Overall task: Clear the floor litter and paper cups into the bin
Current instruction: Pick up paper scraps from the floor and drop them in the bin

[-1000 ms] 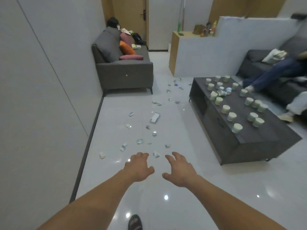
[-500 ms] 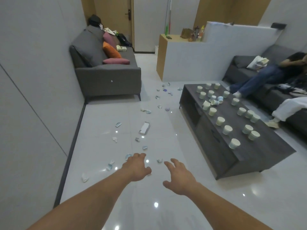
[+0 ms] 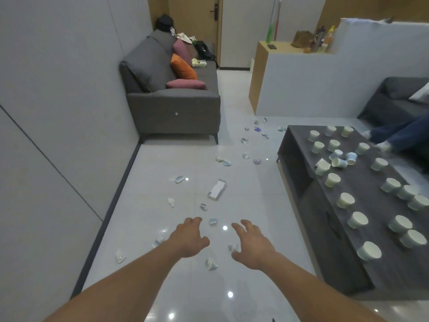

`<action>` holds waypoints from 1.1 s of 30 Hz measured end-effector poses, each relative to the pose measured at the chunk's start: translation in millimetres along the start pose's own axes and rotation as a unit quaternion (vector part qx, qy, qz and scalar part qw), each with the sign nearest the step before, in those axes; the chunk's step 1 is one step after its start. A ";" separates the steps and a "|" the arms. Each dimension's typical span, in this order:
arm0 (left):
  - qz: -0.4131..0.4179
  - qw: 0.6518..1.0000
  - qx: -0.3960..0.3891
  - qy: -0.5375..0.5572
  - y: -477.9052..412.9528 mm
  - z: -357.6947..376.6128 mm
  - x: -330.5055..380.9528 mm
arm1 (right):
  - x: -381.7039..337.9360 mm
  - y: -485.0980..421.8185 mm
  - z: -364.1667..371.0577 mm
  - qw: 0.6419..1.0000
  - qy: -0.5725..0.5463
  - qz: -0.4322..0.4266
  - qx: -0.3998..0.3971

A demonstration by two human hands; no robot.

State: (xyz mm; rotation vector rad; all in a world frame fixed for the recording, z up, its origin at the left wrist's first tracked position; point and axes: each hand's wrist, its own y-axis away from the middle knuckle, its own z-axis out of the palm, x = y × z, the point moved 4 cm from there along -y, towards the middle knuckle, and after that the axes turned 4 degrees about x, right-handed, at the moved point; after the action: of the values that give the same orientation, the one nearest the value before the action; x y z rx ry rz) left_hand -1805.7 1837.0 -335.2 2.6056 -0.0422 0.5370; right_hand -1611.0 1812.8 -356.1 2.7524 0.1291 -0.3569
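Several crumpled paper scraps litter the white tile floor, one point(image 3: 211, 264) lying between my forearms and another point(image 3: 233, 247) by my right thumb. A flat white box point(image 3: 217, 189) lies farther ahead among more scraps. Several paper cups point(image 3: 346, 200) stand on the dark coffee table point(image 3: 325, 252) at the right, a few point(image 3: 339, 162) tipped over. My left hand point(image 3: 189, 238) and my right hand point(image 3: 253, 246) stretch forward above the floor, fingers loosely spread, holding nothing. No bin is in view.
A grey sofa point(image 3: 171, 105) with cushions stands against the left wall ahead. A white partition point(image 3: 325, 75) and wooden counter point(image 3: 262, 73) lie beyond the table. A seated person's legs point(image 3: 399, 135) reach in from another sofa at the right. A door is at the far end.
The view has moved forward along the floor. Scraps that lay ahead of my fingers now lie beside and under my hands. Both hands stay outstretched and hold nothing.
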 end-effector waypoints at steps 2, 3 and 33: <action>-0.014 1.000 0.004 0.021 -16.3 0.1 5.5 | 8.7 -21.3 -6.3 1.000 0.009 -0.015 -0.012; -0.022 0.999 0.001 0.029 -23.3 1.4 6.2 | 11.7 -31.0 -7.2 0.999 0.015 -0.020 -0.024; -0.254 0.942 -0.152 0.161 -368.6 353.8 -187.4 | 130.3 -394.2 426.6 0.960 0.033 -0.106 -0.257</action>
State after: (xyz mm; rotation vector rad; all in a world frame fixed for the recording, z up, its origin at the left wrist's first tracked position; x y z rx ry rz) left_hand -1804.0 1989.2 -857.7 2.0844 0.5905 0.6887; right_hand -1636.5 2030.2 -909.6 2.2390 0.4679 -0.2431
